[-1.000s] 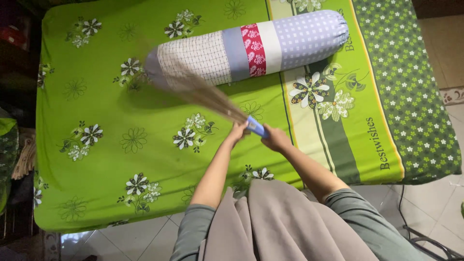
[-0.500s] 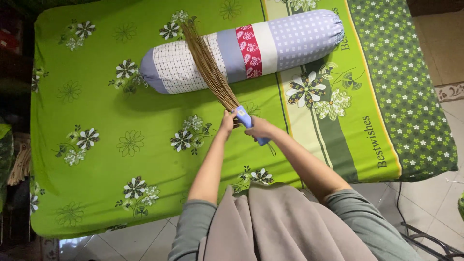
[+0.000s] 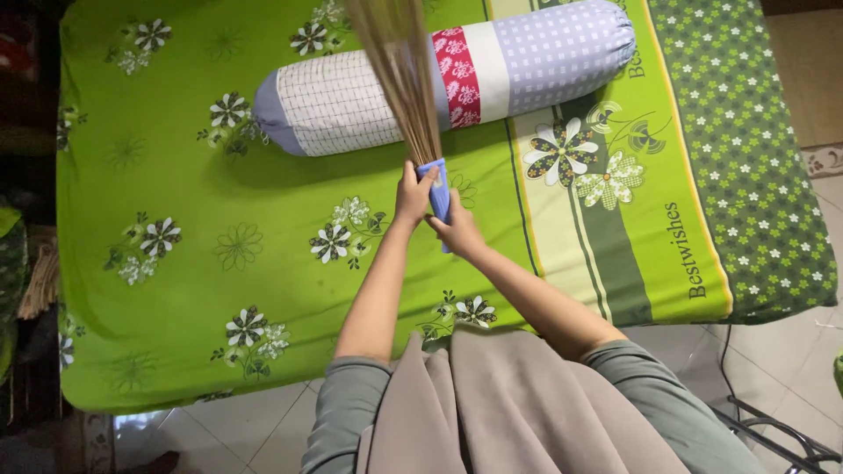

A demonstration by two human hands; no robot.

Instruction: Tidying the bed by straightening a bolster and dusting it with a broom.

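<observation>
Hands on a stick broom over the bed.

Left hand (image 3: 411,195) and right hand (image 3: 457,230) both grip closed around the blue handle (image 3: 436,195) of the stick broom (image 3: 397,66) at centre frame; its blurred bristles fan toward the top edge, across the patchwork bolster (image 3: 527,66) lying on the green flowered bedsheet (image 3: 176,263).

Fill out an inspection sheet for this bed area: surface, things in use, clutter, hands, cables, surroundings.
Surface: bed under a green floral sheet.
Things in use: stick broom with blue handle, bristles blurred over the bolster pillow.
Clutter: nothing seen on the sheet.
Hands: left hand and right hand both grip the handle.
Cables: a thin dark one on the floor, lower right.
Surroundings: tiled floor; dim items at left, unclear.
</observation>
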